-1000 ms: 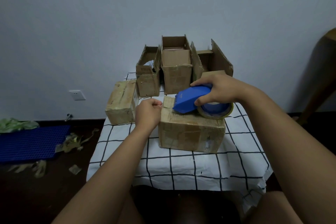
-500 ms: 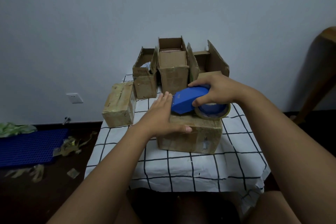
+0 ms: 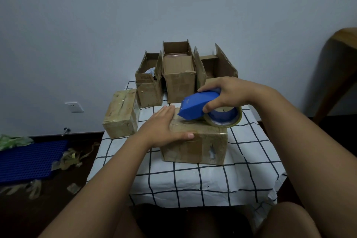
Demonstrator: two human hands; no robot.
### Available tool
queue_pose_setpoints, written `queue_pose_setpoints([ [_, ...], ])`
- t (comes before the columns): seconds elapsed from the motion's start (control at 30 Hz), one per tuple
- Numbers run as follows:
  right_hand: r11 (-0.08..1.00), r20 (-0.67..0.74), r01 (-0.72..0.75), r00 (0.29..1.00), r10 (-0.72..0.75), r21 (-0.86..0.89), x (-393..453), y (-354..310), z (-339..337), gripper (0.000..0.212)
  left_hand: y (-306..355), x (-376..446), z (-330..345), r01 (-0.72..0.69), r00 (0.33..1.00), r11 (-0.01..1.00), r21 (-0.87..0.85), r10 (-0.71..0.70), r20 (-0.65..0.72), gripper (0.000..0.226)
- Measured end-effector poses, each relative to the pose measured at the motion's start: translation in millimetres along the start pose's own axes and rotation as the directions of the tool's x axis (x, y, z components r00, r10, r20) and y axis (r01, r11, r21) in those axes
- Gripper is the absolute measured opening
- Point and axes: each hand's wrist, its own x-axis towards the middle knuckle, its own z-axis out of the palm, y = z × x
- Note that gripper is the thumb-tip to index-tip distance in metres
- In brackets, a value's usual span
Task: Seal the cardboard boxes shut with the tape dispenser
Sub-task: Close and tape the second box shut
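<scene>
Since half a second ago, little shifted: left hand [image 3: 164,127] kept flat on the near cardboard box [image 3: 195,141], thumb slid further along its front top edge; a second ago curled in a fist at the box's left side; blue tape dispenser [image 3: 201,106] lifted slightly at the nose, otherwise held in place.

Head view: left hand pressed palm-down on the near box's top left part, fingers straight, thumb stretched along the front edge; right hand [image 3: 229,92] curled round the dispenser's body, gripping it from above, index finger along the top, thumb on the near side; dispenser's nose tilted down toward the box top, close by the left fingertips; tape roll [image 3: 225,119] resting on the box's far right top edge; near box standing closed on the checked cloth [image 3: 193,179]; sealed box [image 3: 120,114] lying to the left, apart; three open boxes [image 3: 179,75] in a row behind, flaps up, near the wall; blue mat [image 3: 29,160] and scraps of used tape [image 3: 71,157] on the dark floor at left; wall socket [image 3: 74,107] above them.
</scene>
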Motion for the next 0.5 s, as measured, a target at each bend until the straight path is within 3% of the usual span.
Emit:
queue_pose_setpoints([
  [0.13, 1.000, 0.023, -0.001, 1.000, 0.000, 0.023, -10.1, 15.0, -8.6, 0.053, -1.6, 1.2, -0.2, 0.012, 1.000, 0.996, 0.084, -0.012, 0.002, 0.139],
  [0.23, 0.999, -0.035, 0.032, 0.999, -0.030, 0.040, -16.6, 25.9, -4.9, 0.048, -0.1, 2.3, -0.2, -0.014, 1.000, 0.988, 0.154, 0.014, 0.001, 0.133],
  [0.5, 1.000, -0.059, -0.004, 0.998, 0.004, 0.004, -13.5, 25.2, 1.7, 0.058, 9.2, -5.4, 1.2, -0.085, 0.996, 0.936, 0.342, 0.094, -0.009, 0.110],
])
